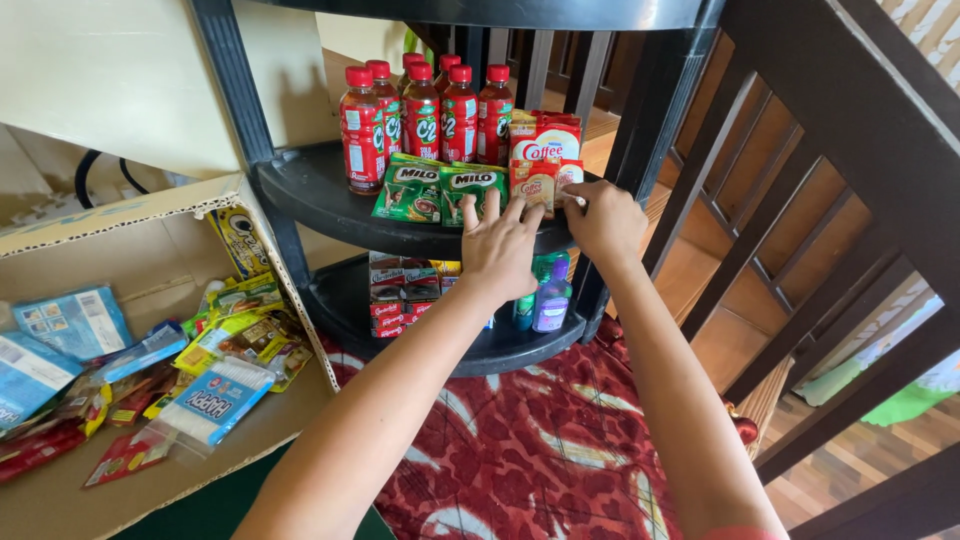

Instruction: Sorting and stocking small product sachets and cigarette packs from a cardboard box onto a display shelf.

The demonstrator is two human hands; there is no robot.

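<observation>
Two bare forearms reach up from the bottom edge toward a black corner shelf (320, 195), over a red patterned rug (530, 450) on the floor. Behind the shelf's right side runs a dark wooden railing (800, 200). To the left sits an open cardboard box (120, 215) holding a loose heap of snack packets, too jumbled to count.

On the middle tier stand seven red-capped drink bottles (420, 110) that I can make out, bunched at the back. In front of them lie two green drink-mix sachets (440, 190) side by side, and to their right a small stack of orange-red coffee sachets (545, 160), its number hidden by overlap. The lower tier holds a few small packs and one purple bottle (552, 297).

The left hand (500, 245) rests at the shelf's front edge, fingers (490, 205) spread open, their tips lying on the right green sachet and touching the lowest coffee sachet. The right hand (603, 220) sits just beside it, fingers curled against the right side of the coffee stack; whether they pinch a sachet I cannot tell.
</observation>
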